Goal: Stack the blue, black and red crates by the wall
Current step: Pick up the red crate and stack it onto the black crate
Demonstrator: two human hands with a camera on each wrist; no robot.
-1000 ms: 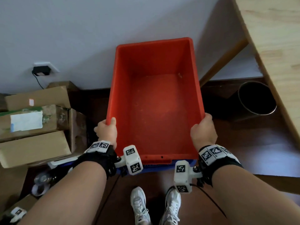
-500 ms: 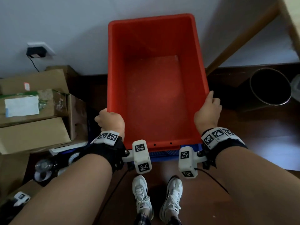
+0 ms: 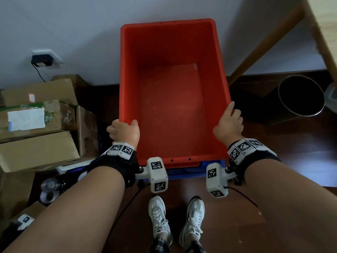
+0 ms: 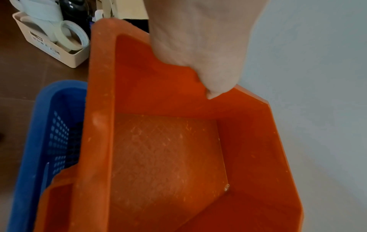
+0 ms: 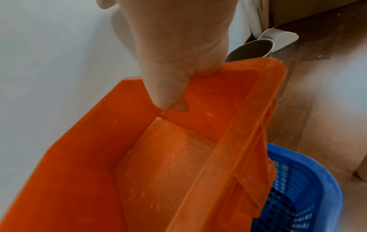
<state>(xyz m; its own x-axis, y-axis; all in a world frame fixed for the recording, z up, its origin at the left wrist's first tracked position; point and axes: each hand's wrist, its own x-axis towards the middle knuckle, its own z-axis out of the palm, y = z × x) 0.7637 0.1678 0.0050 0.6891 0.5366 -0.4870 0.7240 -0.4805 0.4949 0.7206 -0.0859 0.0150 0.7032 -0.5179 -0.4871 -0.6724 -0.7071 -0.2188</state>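
An empty red crate (image 3: 173,99) is held close to the white wall, its near end over the blue crate (image 3: 184,170). My left hand (image 3: 125,131) grips the red crate's left rim (image 4: 139,47), thumb inside. My right hand (image 3: 228,123) grips the right rim (image 5: 218,81), thumb along the inner wall. The blue perforated crate (image 4: 45,141) sits underneath and sticks out at the near end (image 5: 298,196). Something dark shows through the blue crate's holes; I cannot tell whether it is the black crate.
Stacked cardboard boxes (image 3: 36,125) stand on the left below a wall socket (image 3: 44,59). A beige box of tape rolls (image 4: 53,36) sits on the floor near the left side. A round black bin (image 3: 300,95) and a wooden table leg (image 3: 264,41) are on the right.
The red crate has dropped lower in the view and now sits down into the blue crate. Both hands have slid along its side rims while still gripping it.
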